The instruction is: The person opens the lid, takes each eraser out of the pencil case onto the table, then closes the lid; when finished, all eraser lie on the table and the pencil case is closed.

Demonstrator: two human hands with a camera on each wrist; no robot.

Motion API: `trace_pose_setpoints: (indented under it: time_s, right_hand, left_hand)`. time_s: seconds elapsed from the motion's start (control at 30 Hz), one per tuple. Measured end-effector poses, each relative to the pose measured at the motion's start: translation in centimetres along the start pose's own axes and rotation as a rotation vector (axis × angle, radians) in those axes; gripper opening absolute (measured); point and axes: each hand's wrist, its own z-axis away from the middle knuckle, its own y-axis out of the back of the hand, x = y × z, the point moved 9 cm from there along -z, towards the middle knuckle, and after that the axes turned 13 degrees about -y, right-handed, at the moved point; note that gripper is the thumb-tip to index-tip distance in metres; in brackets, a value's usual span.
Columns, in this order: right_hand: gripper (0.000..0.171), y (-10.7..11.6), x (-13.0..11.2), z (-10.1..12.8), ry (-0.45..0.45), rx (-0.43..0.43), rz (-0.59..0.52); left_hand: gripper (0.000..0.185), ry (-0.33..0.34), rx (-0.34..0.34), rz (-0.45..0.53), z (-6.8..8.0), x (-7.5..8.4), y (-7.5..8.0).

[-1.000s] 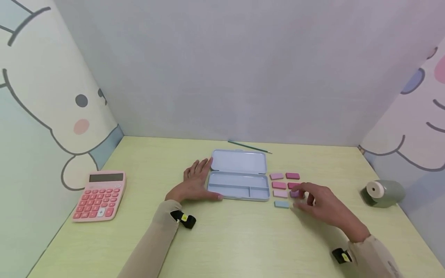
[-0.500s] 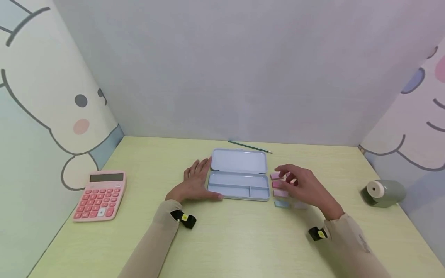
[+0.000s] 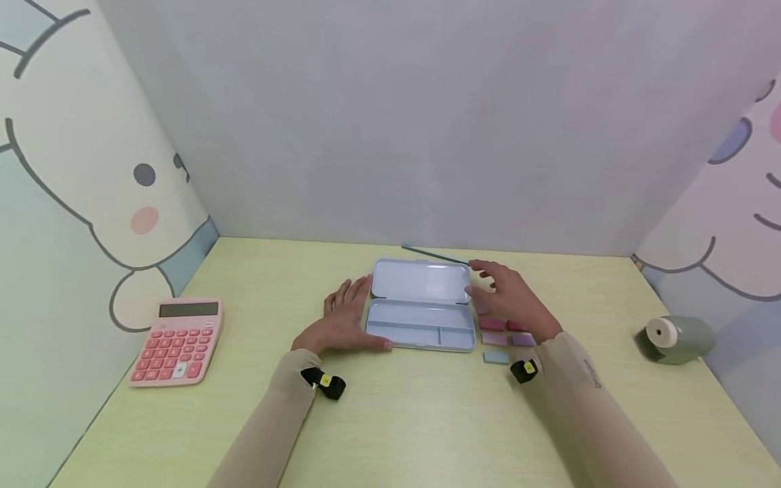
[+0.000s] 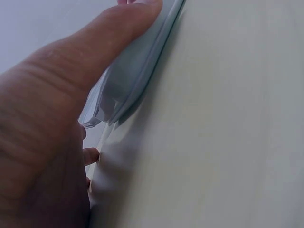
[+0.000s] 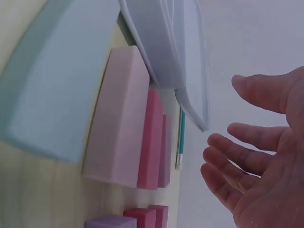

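Observation:
A pale blue metal pencil case lies open on the table, its lid (image 3: 421,279) folded back and its divided tray (image 3: 405,315) holding nothing. My left hand (image 3: 342,325) rests at the case's left side, fingers spread along it and thumb at the front rim (image 4: 161,52). Over the case's upper right corner is my right hand (image 3: 503,295), thumb and fingers apart with nothing between them, as the right wrist view also shows. Its fingertips overlap the end of a green pencil (image 3: 434,255) behind the case. Small rectangular blocks, such as a pale pink block (image 5: 118,118), sit under and beside that hand.
The blocks stand in two columns right of the case, with a light blue block (image 3: 495,357) in front. A pink calculator (image 3: 177,342) lies far left. A grey-green cylindrical device (image 3: 677,339) is near the right edge. A grey wall (image 3: 421,135) rises behind the table.
My right hand has moved from the blocks leftward and away to the lid's right edge and the pencil's end. The left hand stays at the case's left side.

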Motion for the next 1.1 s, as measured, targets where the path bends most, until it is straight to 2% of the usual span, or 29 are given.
trace_pose_setpoints:
  time_s: [0.23,0.47,0.6,0.8,1.1]
  right_hand:
    - [0.06,-0.8,0.6,-2.3,-0.057,-0.017,0.052]
    - [0.055,-1.1,0.8,-3.0,-0.091,-0.011,0.054]
    - [0.049,-0.4,0.3,-2.9,-0.079,0.042,0.04]
    - [0.042,0.9,-0.5,-2.1,0.0,0.147,-0.005]
    - [0.039,1.6,-0.8,-0.6,0.007,0.187,-0.051]
  left_hand:
    - [0.149,0.007,-0.011,0.015,0.2,0.5,0.3]
    - [0.147,0.018,-0.019,0.016,0.1,0.6,0.3]
    - [0.147,0.029,-0.014,0.023,0.1,0.2,0.1]
    - [0.149,0.025,-0.014,0.01,0.0,0.1,0.0]
    - [0.15,0.013,-0.013,0.014,0.1,0.6,0.4]
